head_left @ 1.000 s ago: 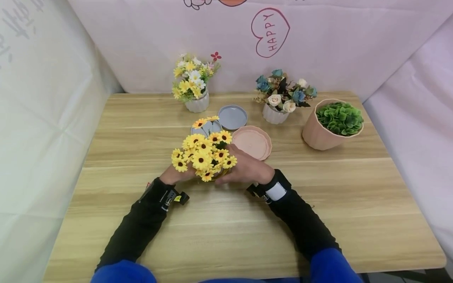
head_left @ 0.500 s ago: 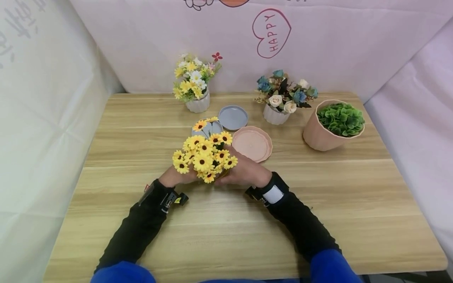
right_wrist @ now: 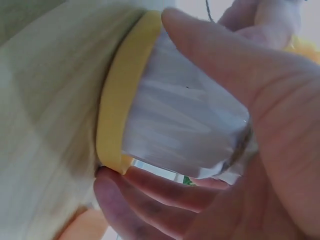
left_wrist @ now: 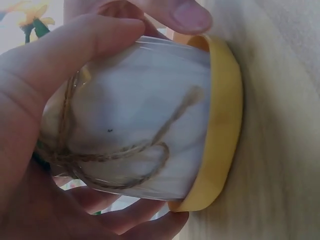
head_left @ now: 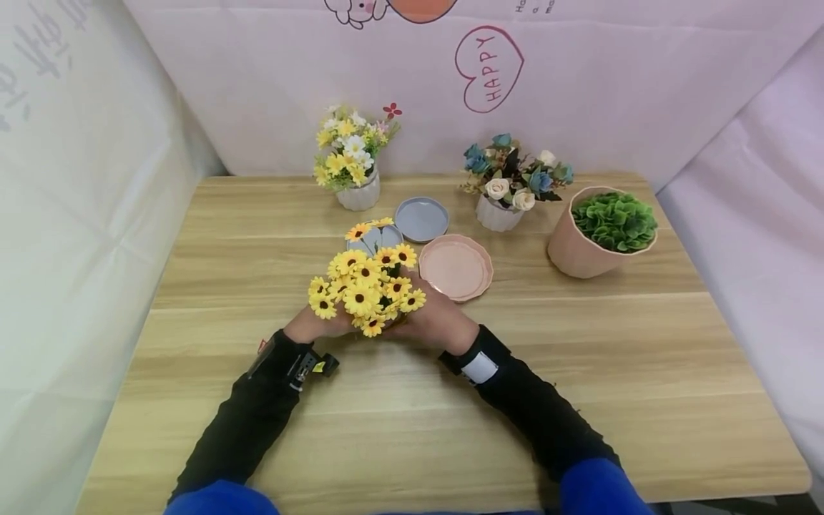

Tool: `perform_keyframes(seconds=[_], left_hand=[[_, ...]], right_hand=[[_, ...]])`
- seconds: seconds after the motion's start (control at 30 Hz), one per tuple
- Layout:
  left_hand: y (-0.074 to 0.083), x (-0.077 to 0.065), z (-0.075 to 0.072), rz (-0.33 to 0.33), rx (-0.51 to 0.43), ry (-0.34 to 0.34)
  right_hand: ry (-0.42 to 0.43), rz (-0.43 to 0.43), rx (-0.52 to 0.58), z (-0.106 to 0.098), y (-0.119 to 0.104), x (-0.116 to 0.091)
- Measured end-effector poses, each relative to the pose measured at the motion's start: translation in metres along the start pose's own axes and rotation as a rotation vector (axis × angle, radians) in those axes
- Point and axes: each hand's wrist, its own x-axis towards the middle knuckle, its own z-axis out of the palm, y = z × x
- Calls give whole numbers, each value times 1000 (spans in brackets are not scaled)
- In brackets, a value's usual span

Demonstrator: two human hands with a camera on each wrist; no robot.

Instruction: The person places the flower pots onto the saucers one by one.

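Note:
A white flower pot (left_wrist: 135, 110), wrapped in clear film and tied with twine, stands in a yellow saucer (left_wrist: 222, 125) on the tabletop. Yellow daisy-like flowers (head_left: 363, 297) rise from it and hide much of both hands in the head view. My left hand (head_left: 325, 323) grips the pot, thumb on one side and fingers round the other. From the right, my right hand (head_left: 438, 315) holds it too. In the right wrist view its thumb (right_wrist: 215, 55) lies along the pot, reaching the saucer, while its fingertips (right_wrist: 112, 195) are at the saucer's lower rim.
Beyond the hands lie two grey-blue saucers (head_left: 421, 219) and a pink saucer (head_left: 455, 267). Behind them stand a pot of white and yellow flowers (head_left: 350, 161) and one of blue and cream roses (head_left: 515, 179). A pink pot (head_left: 579, 247) with green leaves is at right.
My right wrist has shifted slightly left and toward me. Both hands stay on the flower pot, and the head view has tilted a little.

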Motion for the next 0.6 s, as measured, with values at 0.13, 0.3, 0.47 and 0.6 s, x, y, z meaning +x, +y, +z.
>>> perform_keyframes(seconds=[0.13, 0.3, 0.47, 0.6], left_hand=[[-4, -4, -6, -50, 31, -22], [-13, -7, -15, -65, 12, -28], [-26, -14, -28, -82, -44, -22], [-39, -20, -39, -174, -53, -11]], right_hand=[[66, -80, -6, 9, -3, 8], [87, -82, -9, 17, -8, 19], [25, 4, -41, 25, -19, 27], [13, -7, -44, 32, -28, 38]])
